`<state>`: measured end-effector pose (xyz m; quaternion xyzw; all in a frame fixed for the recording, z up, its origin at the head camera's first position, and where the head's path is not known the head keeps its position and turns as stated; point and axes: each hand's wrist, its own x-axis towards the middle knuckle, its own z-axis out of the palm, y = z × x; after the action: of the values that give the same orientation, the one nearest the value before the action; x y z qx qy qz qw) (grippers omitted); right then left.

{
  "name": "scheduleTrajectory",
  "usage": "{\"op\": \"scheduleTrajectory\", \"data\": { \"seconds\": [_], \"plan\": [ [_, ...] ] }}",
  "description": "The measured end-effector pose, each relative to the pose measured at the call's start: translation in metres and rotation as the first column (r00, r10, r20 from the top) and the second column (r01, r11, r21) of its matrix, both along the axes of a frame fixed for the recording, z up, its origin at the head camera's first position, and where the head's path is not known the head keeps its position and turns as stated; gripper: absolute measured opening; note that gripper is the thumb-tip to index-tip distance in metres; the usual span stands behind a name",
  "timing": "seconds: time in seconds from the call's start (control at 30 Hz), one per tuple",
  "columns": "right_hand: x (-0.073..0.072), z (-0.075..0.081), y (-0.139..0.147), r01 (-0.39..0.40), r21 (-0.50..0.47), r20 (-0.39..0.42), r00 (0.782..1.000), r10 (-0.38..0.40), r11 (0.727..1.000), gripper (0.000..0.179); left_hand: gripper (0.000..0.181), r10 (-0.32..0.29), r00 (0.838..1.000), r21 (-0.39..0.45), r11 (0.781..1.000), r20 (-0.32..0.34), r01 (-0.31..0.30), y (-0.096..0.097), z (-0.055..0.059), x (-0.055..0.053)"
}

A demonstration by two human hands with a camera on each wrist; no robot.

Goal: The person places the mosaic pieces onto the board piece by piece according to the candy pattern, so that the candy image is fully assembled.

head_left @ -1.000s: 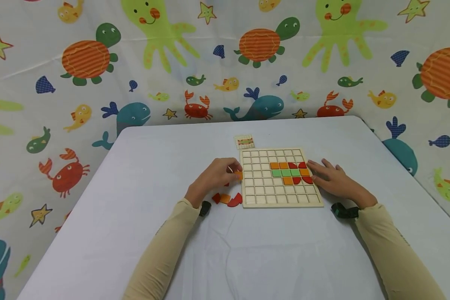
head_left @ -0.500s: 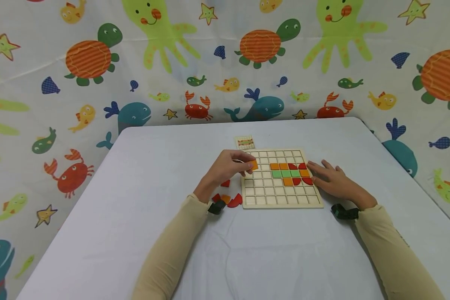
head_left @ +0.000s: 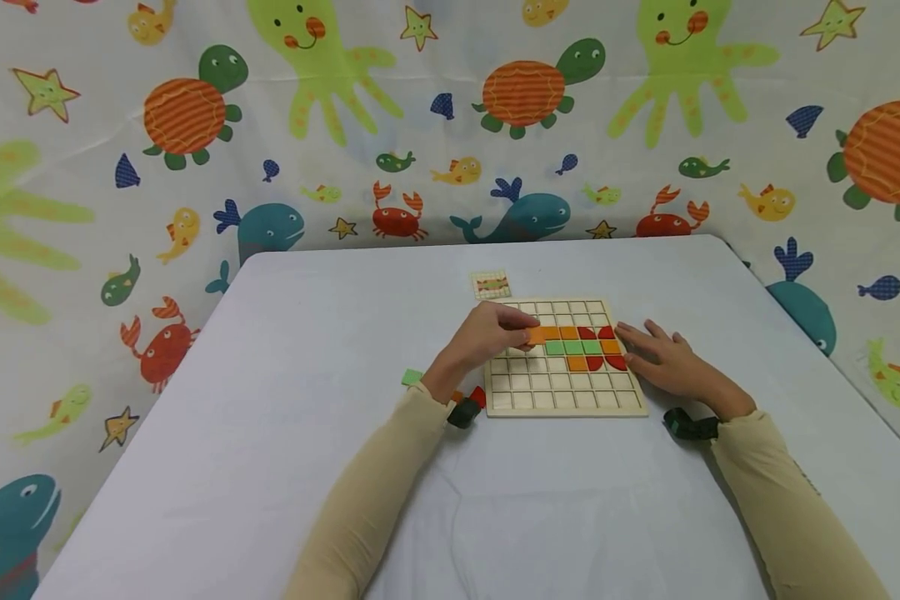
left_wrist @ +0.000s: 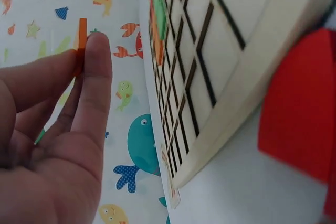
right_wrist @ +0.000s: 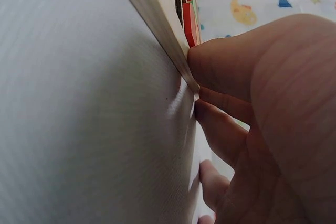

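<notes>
My left hand (head_left: pixel 487 333) pinches an orange square tile (head_left: pixel 536 336) between thumb and fingers, over the wooden grid board (head_left: pixel 566 403). In the left wrist view the orange tile (left_wrist: pixel 82 38) stands edge-on between the fingertips, above the grid. On the board lie rows of orange, green (head_left: pixel 572 347) and red pieces, several of the red ones with curved sides. The held tile overlaps the left end of the top orange row in the head view. My right hand (head_left: pixel 671 362) rests at the board's right side, its thumb and fingertips touching the wooden edge (right_wrist: pixel 176 51).
A small pattern card (head_left: pixel 491 285) lies behind the board's far left corner. Loose pieces lie left of the board: a green tile (head_left: pixel 412 377) and a red piece (head_left: pixel 478 397), others partly hidden by the left wrist. Sea-animal cloth hangs behind the white table (head_left: pixel 232 400).
My left hand has carried the orange tile from left of the board rightward over the grid, up to the top row of pieces. The right hand has stayed at the board's edge.
</notes>
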<state>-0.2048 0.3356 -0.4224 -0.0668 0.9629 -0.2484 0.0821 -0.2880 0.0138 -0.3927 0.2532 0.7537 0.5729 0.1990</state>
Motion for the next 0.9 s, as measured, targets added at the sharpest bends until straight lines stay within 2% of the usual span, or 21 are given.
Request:
{"op": "scheduleTrajectory", "data": {
  "seconds": [0.23, 0.37, 0.63, 0.77, 0.9],
  "plan": [
    [0.000, 0.000, -0.002, 0.005, 0.007, 0.005, 1.000, -0.005, 1.000, 0.064, 0.012, 0.010, 1.000, -0.029, 1.000, -0.012, -0.010, 0.019, -0.003, 0.005],
    [0.000, 0.002, -0.003, 0.011, 0.006, 0.006, 1.000, -0.011, 1.000, 0.064, 0.009, 0.001, 0.997, -0.102, 0.995, -0.073, -0.009, 0.027, -0.002, 0.007],
    [-0.001, 0.004, -0.006, 0.011, 0.006, 0.003, 1.000, -0.011, 1.000, 0.063, 0.004, -0.008, 0.997, -0.190, 0.982, -0.073, -0.006, 0.035, -0.006, 0.005],
    [-0.002, 0.004, -0.007, 0.016, 0.003, 0.000, 1.000, -0.016, 1.000, 0.063, 0.005, -0.008, 0.996, -0.213, 0.977, -0.086, -0.010, 0.038, -0.007, 0.005],
    [-0.003, 0.002, -0.007, 0.019, 0.004, -0.001, 1.000, -0.019, 1.000, 0.064, 0.007, -0.003, 0.993, -0.267, 0.963, -0.119, -0.029, 0.041, -0.006, 0.004]
  ]
}}
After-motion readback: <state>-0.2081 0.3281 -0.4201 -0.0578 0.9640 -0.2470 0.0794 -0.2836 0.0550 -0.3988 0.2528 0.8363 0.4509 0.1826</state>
